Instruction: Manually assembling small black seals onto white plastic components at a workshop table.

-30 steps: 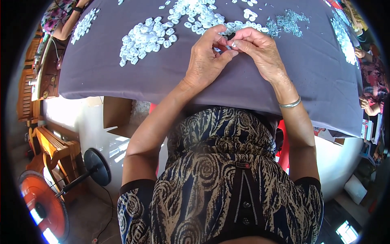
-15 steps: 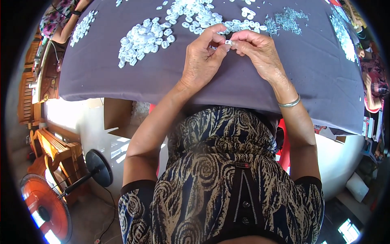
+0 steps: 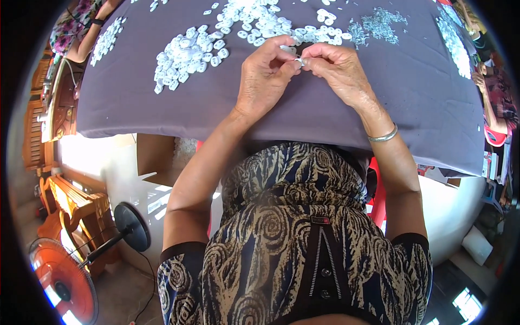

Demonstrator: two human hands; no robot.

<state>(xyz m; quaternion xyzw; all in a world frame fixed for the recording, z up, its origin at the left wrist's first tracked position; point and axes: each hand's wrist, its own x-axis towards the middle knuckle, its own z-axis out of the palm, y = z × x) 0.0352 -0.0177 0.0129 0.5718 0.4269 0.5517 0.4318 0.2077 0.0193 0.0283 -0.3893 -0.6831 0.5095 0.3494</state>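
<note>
My left hand (image 3: 262,76) and my right hand (image 3: 342,75) meet above the cloth, thumbs and fingertips pinched together. Between them is a small white plastic piece (image 3: 300,62), mostly covered by the fingers. Just beyond my hands lies a wide heap of white oval plastic pieces (image 3: 257,20) with dark openings. Left of my left hand sits another heap of such pieces (image 3: 187,57). A pile of thin, silvery metal bits (image 3: 382,27), too small to name exactly, lies beyond my right hand.
A dark grey-purple cloth (image 3: 189,111) covers the table. More white pieces lie at the left edge (image 3: 108,40) and right edge (image 3: 455,46). Other people's arms (image 3: 86,46) show at both sides. A standing fan (image 3: 62,281) and wooden chair (image 3: 78,203) are at lower left.
Both hands have shifted slightly left and toward me, still pinching the small white piece, which now shows less between the fingertips. The heaps look unchanged.
</note>
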